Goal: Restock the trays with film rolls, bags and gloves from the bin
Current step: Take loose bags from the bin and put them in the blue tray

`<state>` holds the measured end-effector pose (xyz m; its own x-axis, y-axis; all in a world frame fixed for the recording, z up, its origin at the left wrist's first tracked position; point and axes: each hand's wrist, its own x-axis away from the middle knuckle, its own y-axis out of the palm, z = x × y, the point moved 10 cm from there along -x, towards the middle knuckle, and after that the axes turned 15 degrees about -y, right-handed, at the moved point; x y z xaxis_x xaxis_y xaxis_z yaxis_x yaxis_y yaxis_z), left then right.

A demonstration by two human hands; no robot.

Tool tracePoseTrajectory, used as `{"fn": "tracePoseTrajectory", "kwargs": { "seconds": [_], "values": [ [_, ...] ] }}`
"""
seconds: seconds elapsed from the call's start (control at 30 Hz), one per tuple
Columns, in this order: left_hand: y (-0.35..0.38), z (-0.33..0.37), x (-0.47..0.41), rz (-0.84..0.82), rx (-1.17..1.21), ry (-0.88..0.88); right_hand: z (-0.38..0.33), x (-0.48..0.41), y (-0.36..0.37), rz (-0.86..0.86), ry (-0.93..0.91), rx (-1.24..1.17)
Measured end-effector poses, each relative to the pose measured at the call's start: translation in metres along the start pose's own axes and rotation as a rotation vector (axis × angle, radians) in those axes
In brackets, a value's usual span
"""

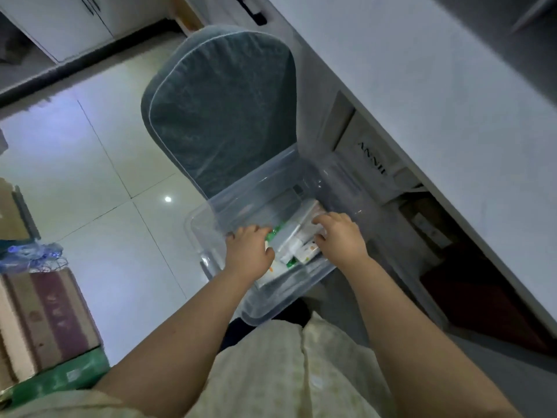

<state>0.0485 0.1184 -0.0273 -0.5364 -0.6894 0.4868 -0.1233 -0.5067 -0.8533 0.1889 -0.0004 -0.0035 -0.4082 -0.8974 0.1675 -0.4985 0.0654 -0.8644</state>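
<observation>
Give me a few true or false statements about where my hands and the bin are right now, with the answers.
1. Both hands are inside the clear plastic bin. True.
2. The bin sits on the white counter. False: it rests on the seat of the grey-cushioned chair, beside the counter.
3. The left hand and right hand are on either side of the packets in the bin. True.
4. The bin is empty. False: it holds white and green packets.
5. A cardboard box stands on the floor to the person's left. True.

Head camera looks steeply down, close above the bin (211,218).
</observation>
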Motion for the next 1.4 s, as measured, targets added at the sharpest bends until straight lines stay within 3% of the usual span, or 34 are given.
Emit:
{"fn": "tracePoseTrajectory", "kwargs": {
  "seconds": [0.23, 0.63, 0.73, 0.9, 1.0, 1.1, 1.23, 1.4],
  "values": [
    [0.101, 0.006, -0.089, -0.161, 0.018, -0.010, 0.064, -0.045, 0.103, -0.242, 0.100, -0.009],
    [0.238, 0.037, -0.203, -0.306, 0.049, -0.019, 0.145, -0.098, 0.213, -0.385, 0.168, -0.035],
    [0.236, 0.027, -0.226, -0.319, 0.182, -0.050, 0.147, -0.106, 0.223, -0.415, 0.123, -0.011],
    [0.201, -0.009, -0.245, -0.163, 0.266, -0.102, 0.138, -0.121, 0.241, -0.505, 0.011, 0.090],
    [0.188, -0.021, -0.241, -0.103, 0.264, -0.087, 0.123, -0.128, 0.264, -0.627, -0.149, 0.181],
    [0.185, -0.027, -0.235, -0.085, 0.266, -0.084, 0.119, -0.123, 0.285, -0.753, -0.196, 0.273],
    [0.181, -0.030, -0.227, -0.071, 0.262, -0.109, 0.108, -0.119, 0.288, -0.757, -0.295, 0.452],
    [0.148, -0.016, -0.213, -0.058, 0.266, -0.086, 0.089, -0.117, 0.247, -0.633, -0.292, 0.369]
  ]
}}
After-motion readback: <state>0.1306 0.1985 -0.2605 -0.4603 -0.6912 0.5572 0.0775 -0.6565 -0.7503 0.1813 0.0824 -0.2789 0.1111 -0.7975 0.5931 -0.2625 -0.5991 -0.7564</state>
